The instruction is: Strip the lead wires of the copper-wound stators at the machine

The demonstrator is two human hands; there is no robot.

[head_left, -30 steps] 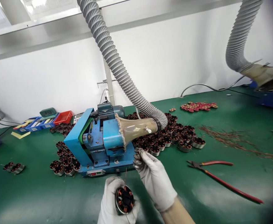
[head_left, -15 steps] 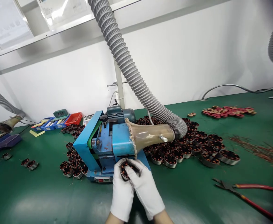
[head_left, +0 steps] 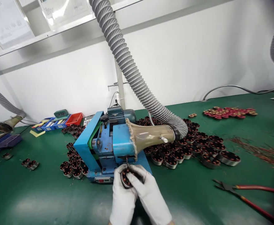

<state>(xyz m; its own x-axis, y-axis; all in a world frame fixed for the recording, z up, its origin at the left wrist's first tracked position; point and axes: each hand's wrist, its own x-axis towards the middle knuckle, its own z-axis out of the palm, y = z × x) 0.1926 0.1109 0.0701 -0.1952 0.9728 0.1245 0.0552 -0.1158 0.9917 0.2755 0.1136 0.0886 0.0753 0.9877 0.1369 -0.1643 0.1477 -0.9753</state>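
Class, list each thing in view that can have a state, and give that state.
Left hand: gloved, gripping
Right hand: gloved, gripping
Wound stator: held in both hands
Blue machine: running or stopped, cannot tell
Ribbed hose: joined to funnel
Pliers: lying open
Copper wires: loose, strewn
Digital clock: digits showing

Head-worn view, facing forward and down across the green bench [head_left: 57,200] to the white wall [head_left: 193,59]. The left hand [head_left: 122,197] and right hand [head_left: 147,193] lie nearest, at lower centre, the blue machine [head_left: 122,140] just beyond; the bench's far edge rises toward the right.
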